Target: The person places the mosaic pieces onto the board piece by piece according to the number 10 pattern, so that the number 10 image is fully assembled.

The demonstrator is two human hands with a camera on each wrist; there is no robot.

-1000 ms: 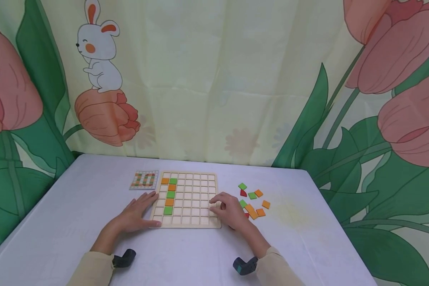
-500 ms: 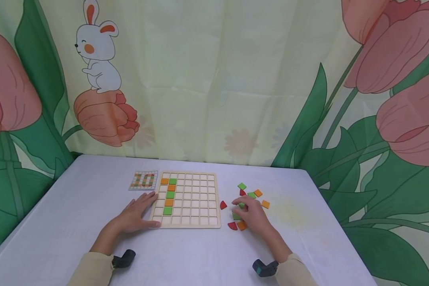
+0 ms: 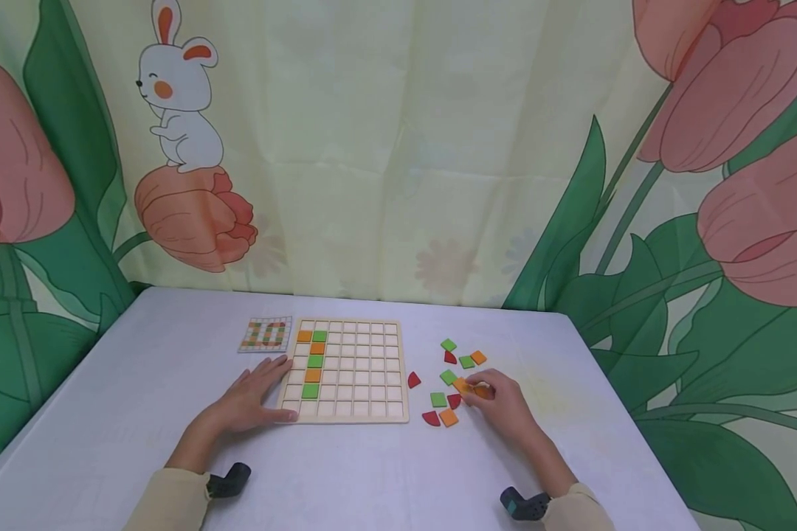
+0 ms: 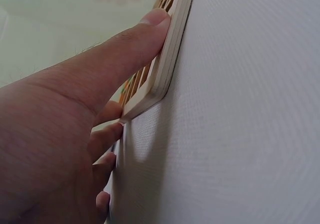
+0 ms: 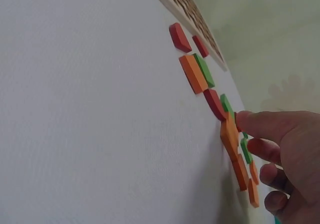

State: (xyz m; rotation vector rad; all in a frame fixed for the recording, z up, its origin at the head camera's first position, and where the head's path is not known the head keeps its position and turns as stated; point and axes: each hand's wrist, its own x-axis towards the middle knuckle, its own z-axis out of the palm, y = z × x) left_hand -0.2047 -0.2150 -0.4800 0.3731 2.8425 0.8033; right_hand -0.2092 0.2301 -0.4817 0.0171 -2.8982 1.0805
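Note:
A light wooden grid board (image 3: 345,419) lies on the table with orange and green square tiles set in its left columns. My left hand (image 3: 252,397) rests at its left edge, the thumb on the near corner in the left wrist view and the fingers along the side. To the right, my right hand (image 3: 505,404) is low over the loose tiles, fingers bent and thumb and index finger apart. Its fingertips are right at an orange tile (image 3: 461,386); another orange tile (image 5: 240,172) lies beside it, partly hidden under the hand in the head view.
Several loose pieces lie between board and right hand, among them a green tile (image 3: 438,400), a red quarter-round (image 3: 431,419) and an orange tile (image 3: 448,418). A card with a coloured grid pattern (image 3: 266,335) lies left of the board. A printed curtain (image 3: 398,162) hangs behind the table.
My right hand has moved from the board's right side to the loose tiles farther right, showing red, green and orange pieces it had covered. The left hand has stayed at the board.

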